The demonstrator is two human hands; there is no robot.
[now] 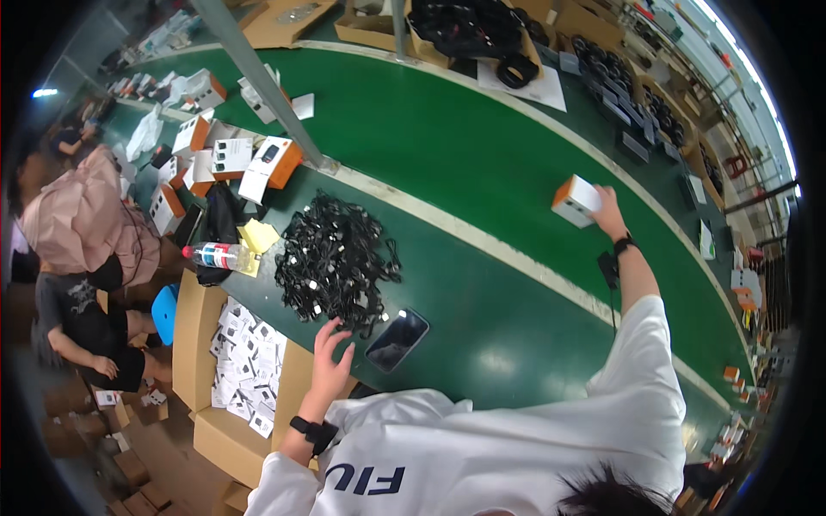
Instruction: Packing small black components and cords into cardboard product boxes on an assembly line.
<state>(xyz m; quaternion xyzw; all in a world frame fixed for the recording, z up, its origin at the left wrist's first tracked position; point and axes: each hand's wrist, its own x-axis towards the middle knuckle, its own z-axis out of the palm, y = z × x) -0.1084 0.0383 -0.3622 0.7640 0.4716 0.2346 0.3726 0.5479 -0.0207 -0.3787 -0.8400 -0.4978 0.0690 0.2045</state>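
Observation:
My right hand (609, 213) reaches out over the green conveyor belt (465, 172) and grips a small white box with an orange side (575, 201) by its right end. Near the table's front edge, my left hand (330, 357) has its fingers apart and holds nothing. Just beyond its fingertips lies a heap of coiled black cables (331, 258) with light connectors. A dark smartphone (397, 340) rests flat on the green tabletop to the right of that hand. Black bands sit on both of my wrists.
An open carton (200, 344) full of white printed leaflets (247, 361) stands at my left. A plastic bottle (219, 255) and several white-and-orange boxes (277, 162) are left of the cables. A metal post (267, 86) rises beside the belt. Another person (95, 318) is at far left.

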